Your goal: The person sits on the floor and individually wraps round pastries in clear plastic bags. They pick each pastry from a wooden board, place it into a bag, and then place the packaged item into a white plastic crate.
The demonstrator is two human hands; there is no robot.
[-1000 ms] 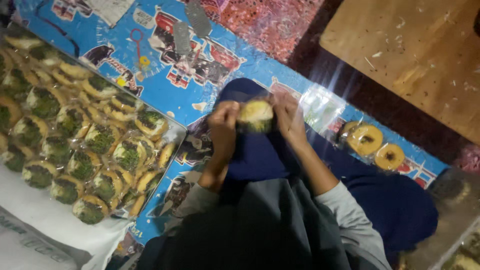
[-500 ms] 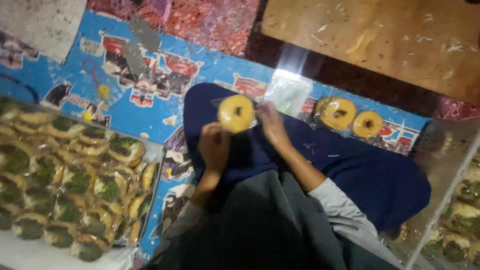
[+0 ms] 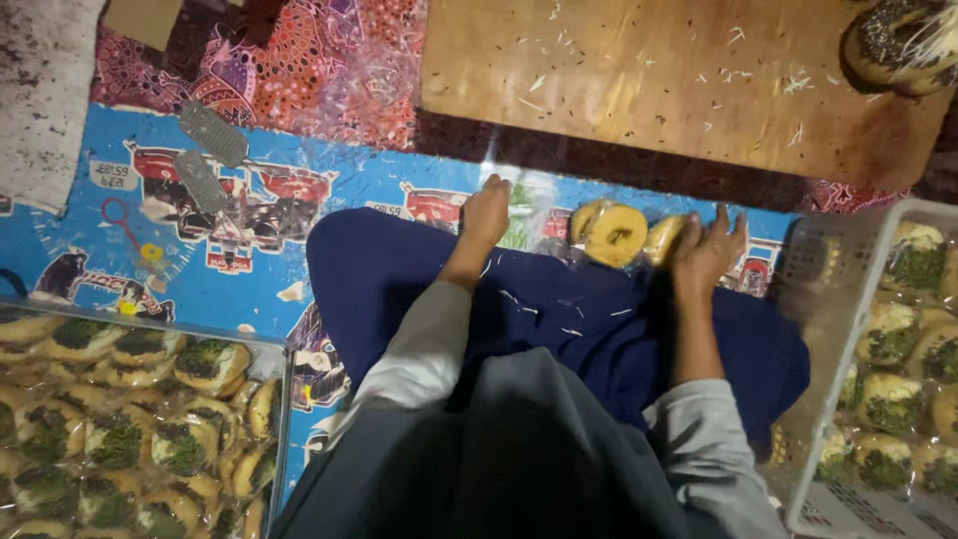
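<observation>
The left hand reaches forward over the dark blue cloth on the person's lap, and its fingers rest on a pile of clear plastic bags lying on the blue printed floor mat. It seems to pinch the plastic, but I cannot tell if it really holds a bag. The right hand is spread, fingers released and pointing forward, and lies on a wrapped doughnut just beside two other yellow ring doughnuts. These doughnuts lie in a short row that runs left to right along the front edge of the blue cloth; the middle one lies flat with its hole facing up.

Ahead of the doughnuts is a narrow dark strip of floor, and then the near edge of a low wooden worktop, which has small white shreds on it and one dark sprinkled doughnut at its far right corner. Open room is mostly on the mat at the left, where two metal graters lie.

At the left a clear plastic box is full of wrapped doughnuts with green topping. At the right a white plastic basket holds more of the same kind.
</observation>
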